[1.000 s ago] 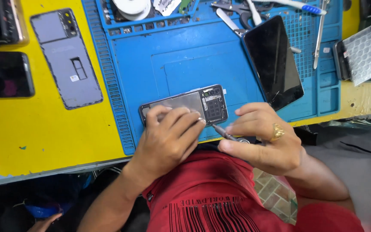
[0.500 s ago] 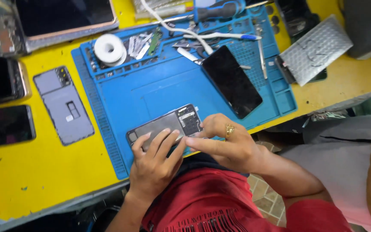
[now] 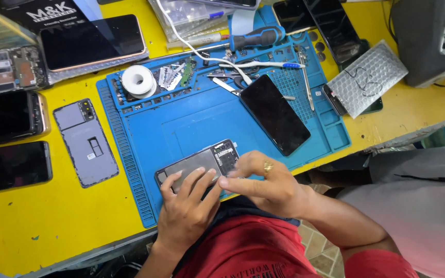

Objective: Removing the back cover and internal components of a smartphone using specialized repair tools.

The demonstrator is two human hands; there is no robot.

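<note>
Opened phone point(image 3: 198, 163) lying on blue mat point(image 3: 181, 128) at 6 o'clock edge, back cover point(image 3: 85, 142) already off, resting at 9 o'clock on bench point(image 3: 37, 216). Left hand point(image 3: 186, 216) pressing fingers flat on phone; right hand point(image 3: 269, 188) pinching at its 3 o'clock end, tool not discernible. Internals exposed; reassembly pending.

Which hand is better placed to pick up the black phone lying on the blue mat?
Right. The right hand sits just below the black phone, while the left hand presses on the opened phone.
</note>
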